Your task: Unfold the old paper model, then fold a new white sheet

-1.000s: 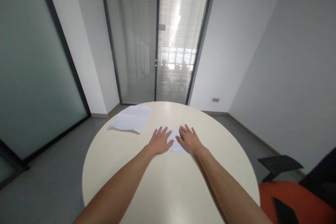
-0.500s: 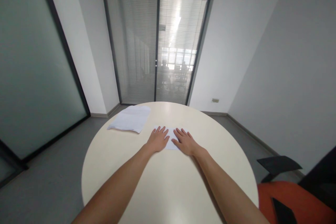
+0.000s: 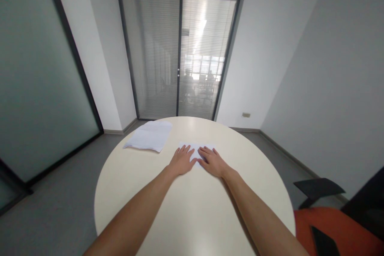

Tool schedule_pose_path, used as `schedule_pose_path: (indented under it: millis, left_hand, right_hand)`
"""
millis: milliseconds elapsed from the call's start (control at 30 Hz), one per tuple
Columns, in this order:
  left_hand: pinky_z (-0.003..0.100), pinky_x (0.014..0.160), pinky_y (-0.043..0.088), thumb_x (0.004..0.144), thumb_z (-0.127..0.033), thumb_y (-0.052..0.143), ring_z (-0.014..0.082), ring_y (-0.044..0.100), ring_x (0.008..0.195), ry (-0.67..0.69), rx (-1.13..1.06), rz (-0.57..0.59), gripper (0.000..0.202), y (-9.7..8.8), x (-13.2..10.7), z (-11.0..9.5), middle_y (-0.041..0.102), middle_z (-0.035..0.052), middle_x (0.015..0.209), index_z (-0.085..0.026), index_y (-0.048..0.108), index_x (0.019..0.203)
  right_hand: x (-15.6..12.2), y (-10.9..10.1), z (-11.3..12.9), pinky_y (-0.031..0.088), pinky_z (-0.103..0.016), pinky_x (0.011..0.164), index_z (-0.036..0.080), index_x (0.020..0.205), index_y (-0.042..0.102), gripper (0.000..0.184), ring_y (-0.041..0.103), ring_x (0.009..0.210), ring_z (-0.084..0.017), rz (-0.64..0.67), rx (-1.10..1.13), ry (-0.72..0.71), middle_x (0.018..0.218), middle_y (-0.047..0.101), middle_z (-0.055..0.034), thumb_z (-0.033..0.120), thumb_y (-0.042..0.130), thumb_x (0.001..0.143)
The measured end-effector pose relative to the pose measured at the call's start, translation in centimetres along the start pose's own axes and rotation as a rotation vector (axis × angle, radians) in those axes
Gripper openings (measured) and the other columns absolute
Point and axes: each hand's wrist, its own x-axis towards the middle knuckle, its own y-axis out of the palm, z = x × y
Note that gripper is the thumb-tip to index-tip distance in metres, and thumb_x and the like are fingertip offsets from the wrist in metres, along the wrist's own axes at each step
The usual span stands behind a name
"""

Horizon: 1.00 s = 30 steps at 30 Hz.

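A small white sheet of paper [image 3: 195,154] lies on the round cream table [image 3: 186,216], partly covered by both hands. My left hand [image 3: 181,161] rests palm down over its left part, fingers spread and pointing away from me. My right hand [image 3: 212,161] lies palm down over its right part, with the fingers stretched out and the thumb toward the left hand. The two thumbs come close together near the paper's lower edge. Neither hand grips anything.
A stack of white paper sheets [image 3: 150,136] lies at the table's far left edge. An orange chair with black armrests [image 3: 336,228] stands at the right, close to the table. Beyond the table is a glass partition with blinds [image 3: 159,56].
The small paper's lower edge sits slightly farther from me. My left thumb has shifted right toward the right thumb, and the right hand's fingers are a little closer together.
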Motion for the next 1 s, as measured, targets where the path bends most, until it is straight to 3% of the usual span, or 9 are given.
schedule_pose_path:
  millis: [167, 333, 533, 800, 1000]
  left_hand:
    - [0.053, 0.116, 0.028, 0.1, -0.04, 0.036, 0.0312, 0.034, 0.144, -0.037, 0.024, -0.027, 0.048, -0.1, 0.3, 0.0, 0.04, 0.0108, 0.156, -0.021, 0.049, 0.143]
    - [0.042, 0.114, 0.035, 0.099, -0.036, 0.042, 0.0264, 0.049, 0.133, 0.063, -0.028, -0.126, 0.042, -0.1, 0.3, 0.4, 0.056, 0.0124, 0.142, -0.017, 0.058, 0.132]
    - [0.049, 0.116, 0.03, 0.094, -0.056, 0.046, 0.0331, 0.04, 0.141, 0.047, -0.029, -0.083, 0.061, 0.1, 0.1, 0.5, 0.047, 0.0129, 0.151, -0.017, 0.052, 0.141]
    - [0.043, 0.115, 0.033, 0.096, -0.044, 0.048, 0.029, 0.045, 0.137, 0.037, -0.038, -0.084, 0.053, -0.3, 0.4, 1.5, 0.051, 0.0136, 0.147, -0.014, 0.052, 0.14]
    - [0.04, 0.116, 0.032, 0.094, -0.043, 0.052, 0.0249, 0.051, 0.132, 0.189, -0.109, -0.151, 0.048, -0.4, 0.0, 1.7, 0.058, 0.0084, 0.141, -0.019, 0.056, 0.135]
  right_hand:
    - [-0.2, -0.1, -0.8, 0.004, -0.062, 0.118, 0.021, 0.155, 0.031, 0.08, 0.018, 0.15, -0.033, 0.09, 0.051, 0.045, 0.162, 0.024, -0.0116, 0.071, 0.034, 0.093]
    - [-0.4, -0.4, -2.0, 0.003, -0.066, 0.116, 0.022, 0.155, 0.032, 0.087, 0.016, 0.15, -0.036, 0.101, 0.052, 0.12, 0.163, 0.022, -0.0119, 0.077, 0.038, 0.088]
    - [-0.3, -0.1, -2.4, 0.005, -0.066, 0.116, 0.022, 0.155, 0.031, 0.082, 0.015, 0.15, -0.036, 0.082, 0.049, 0.149, 0.163, 0.022, -0.0125, 0.073, 0.035, 0.091]
    - [-0.5, -0.4, -3.6, 0.009, -0.068, 0.114, 0.025, 0.152, 0.039, 0.066, 0.017, 0.15, -0.036, 0.062, 0.046, 0.211, 0.163, 0.025, -0.0114, 0.061, 0.036, 0.097]
    - [-0.6, -0.5, -3.5, 0.012, -0.068, 0.114, 0.024, 0.146, 0.047, 0.057, 0.022, 0.148, -0.037, 0.002, -0.006, 0.177, 0.159, 0.033, -0.0113, 0.053, 0.038, 0.098]
